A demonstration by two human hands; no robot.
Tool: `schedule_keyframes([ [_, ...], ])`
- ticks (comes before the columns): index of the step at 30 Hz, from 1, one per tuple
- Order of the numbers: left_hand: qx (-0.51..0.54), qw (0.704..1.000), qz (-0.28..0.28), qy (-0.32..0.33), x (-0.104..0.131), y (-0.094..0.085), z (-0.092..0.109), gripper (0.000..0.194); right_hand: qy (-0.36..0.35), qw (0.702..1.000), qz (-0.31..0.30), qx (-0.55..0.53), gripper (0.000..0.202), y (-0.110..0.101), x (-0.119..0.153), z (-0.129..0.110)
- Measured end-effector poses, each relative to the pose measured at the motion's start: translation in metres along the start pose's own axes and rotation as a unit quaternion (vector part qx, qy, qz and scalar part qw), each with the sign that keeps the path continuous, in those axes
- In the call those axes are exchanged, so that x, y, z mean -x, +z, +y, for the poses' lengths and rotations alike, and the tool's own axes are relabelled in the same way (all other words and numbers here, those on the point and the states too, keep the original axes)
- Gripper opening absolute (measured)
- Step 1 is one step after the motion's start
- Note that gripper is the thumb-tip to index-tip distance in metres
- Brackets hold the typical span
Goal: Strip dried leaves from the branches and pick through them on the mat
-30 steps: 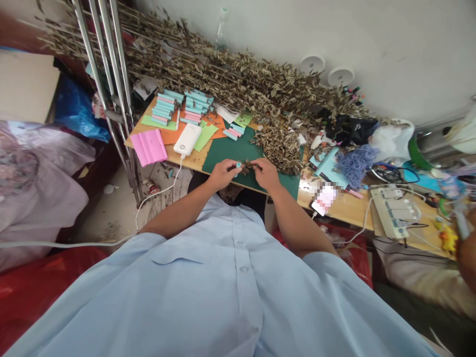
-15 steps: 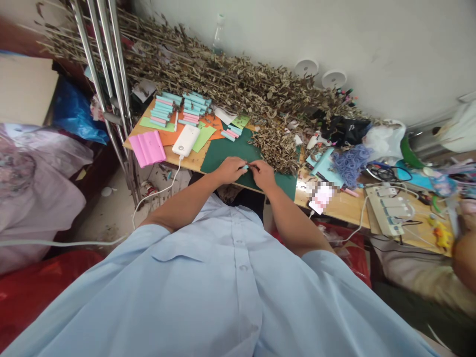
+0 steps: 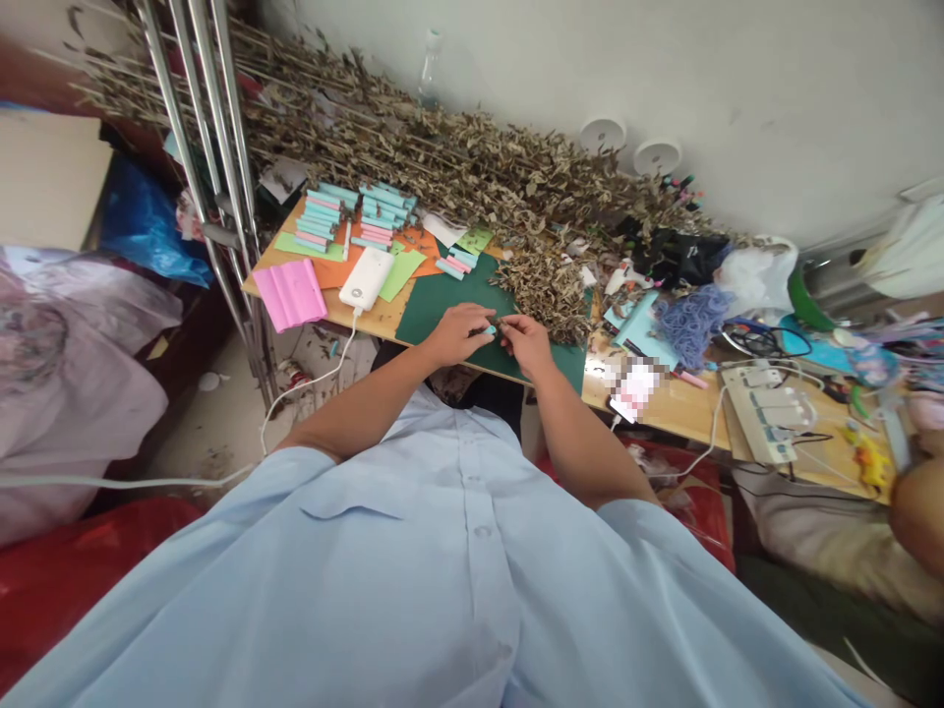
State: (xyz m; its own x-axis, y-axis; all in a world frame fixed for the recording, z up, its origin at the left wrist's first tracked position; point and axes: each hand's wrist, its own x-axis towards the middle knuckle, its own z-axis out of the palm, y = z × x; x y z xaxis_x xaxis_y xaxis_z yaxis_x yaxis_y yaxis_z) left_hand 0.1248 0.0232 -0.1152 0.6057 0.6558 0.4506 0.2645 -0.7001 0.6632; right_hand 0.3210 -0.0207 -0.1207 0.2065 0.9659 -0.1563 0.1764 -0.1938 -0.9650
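Observation:
Over the front edge of the green cutting mat (image 3: 435, 305), my left hand (image 3: 458, 336) is closed around a small light-blue paper tube (image 3: 490, 330), whose end pokes out past the fingertips. Close beside it, my right hand (image 3: 529, 346) pinches a small dark brown bit that looks like dried leaf. Its fingertips sit just right of the tube. A heap of crumbled dried leaves (image 3: 550, 295) lies on the mat beyond my right hand. Three or so finished-looking blue and pink paper rolls (image 3: 457, 263) rest at the mat's far left corner.
Stacks of blue and pink rolls (image 3: 321, 216), a white power bank (image 3: 367, 278) and pink paper (image 3: 291, 295) are at left. Dried stalks (image 3: 383, 128) line the wall. To the right are a phone (image 3: 635, 388), blue yarn (image 3: 693, 324) and a power strip (image 3: 759, 413). Metal crutches (image 3: 199, 128) stand left.
My right hand has drawn slightly away from the tube, and its fingers have curled more. My left hand still holds the tube, with its fingers raised a little. The view has shifted slightly.

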Motion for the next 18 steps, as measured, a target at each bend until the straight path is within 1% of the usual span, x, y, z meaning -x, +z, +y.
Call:
schedule_keyframes([
  [2,-0.019,1.000,-0.017,0.007,-0.001,0.002,0.001,0.022,-0.001,1.000,-0.027,-0.015,0.033,0.006,0.001,-0.005],
  [4,-0.042,0.999,-0.028,-0.003,-0.003,0.004,0.001,0.023,-0.012,0.999,-0.040,-0.016,0.034,0.011,0.000,-0.009],
  [6,-0.063,0.997,-0.031,-0.017,-0.003,0.004,0.000,0.025,-0.029,0.999,-0.039,0.003,0.033,0.013,-0.001,-0.011],
  [9,-0.077,0.996,-0.023,-0.036,-0.003,0.004,-0.002,0.023,-0.047,0.998,-0.015,0.040,0.031,0.009,-0.003,-0.012],
  [11,-0.074,0.996,-0.011,-0.051,-0.001,0.003,-0.003,0.019,-0.035,0.999,0.001,0.040,0.032,0.006,-0.003,-0.013],
  [13,-0.071,0.995,0.006,-0.072,0.001,0.001,-0.002,0.014,-0.017,1.000,0.005,0.021,0.034,0.004,-0.003,-0.014],
  [15,-0.068,0.994,0.027,-0.086,0.005,-0.002,0.001,0.014,-0.008,1.000,-0.004,-0.003,0.036,0.004,-0.001,-0.015],
  [18,-0.054,0.992,0.071,-0.088,0.013,-0.009,0.005,0.017,0.004,0.999,-0.018,-0.041,0.038,0.005,0.002,-0.019],
])
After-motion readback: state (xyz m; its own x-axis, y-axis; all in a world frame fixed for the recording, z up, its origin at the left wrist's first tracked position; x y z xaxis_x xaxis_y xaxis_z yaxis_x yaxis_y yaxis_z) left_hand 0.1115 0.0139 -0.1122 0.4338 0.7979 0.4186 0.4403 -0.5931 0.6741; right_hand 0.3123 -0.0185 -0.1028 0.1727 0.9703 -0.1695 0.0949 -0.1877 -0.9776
